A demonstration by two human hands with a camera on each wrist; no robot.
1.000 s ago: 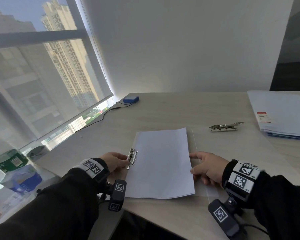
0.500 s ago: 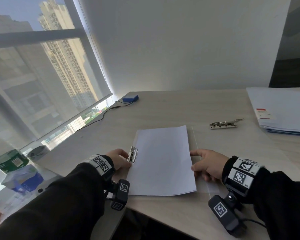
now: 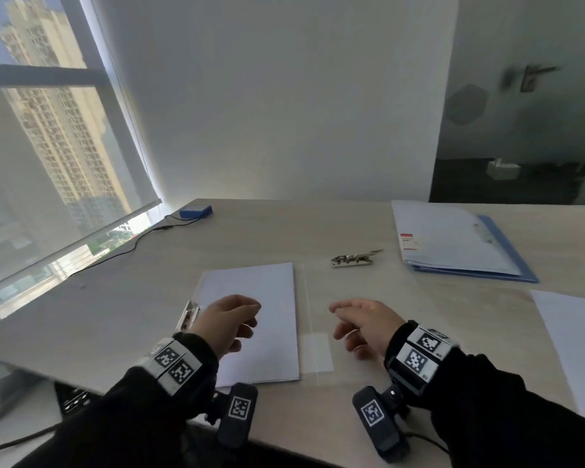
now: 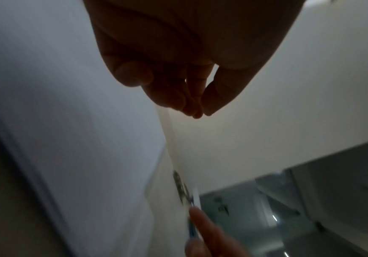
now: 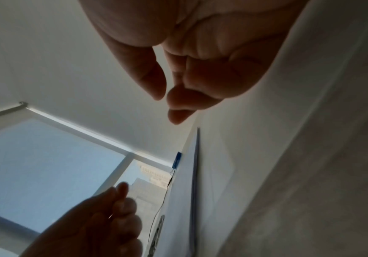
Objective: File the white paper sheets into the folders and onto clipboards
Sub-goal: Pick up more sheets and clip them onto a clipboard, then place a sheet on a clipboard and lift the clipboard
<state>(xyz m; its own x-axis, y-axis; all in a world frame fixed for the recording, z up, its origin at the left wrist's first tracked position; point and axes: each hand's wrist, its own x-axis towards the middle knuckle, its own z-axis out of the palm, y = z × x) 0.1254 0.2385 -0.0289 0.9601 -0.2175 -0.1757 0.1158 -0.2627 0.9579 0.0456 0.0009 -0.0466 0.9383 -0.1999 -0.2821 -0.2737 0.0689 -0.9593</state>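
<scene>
On the desk [image 3: 169, 292] the white sheet [image 3: 260, 319] lay on a clear clipboard [image 3: 352, 298] under its side clip [image 3: 189, 315], both left hand [image 3: 228, 320] and right hand [image 3: 365, 324] hovering loosely curled, empty; unheld paper could skew if the clip bit poorly.

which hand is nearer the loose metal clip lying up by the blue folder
Right. The right hand hovers just below the loose metal clip; the left hand hangs farther off, over the white paper sheet.
</scene>
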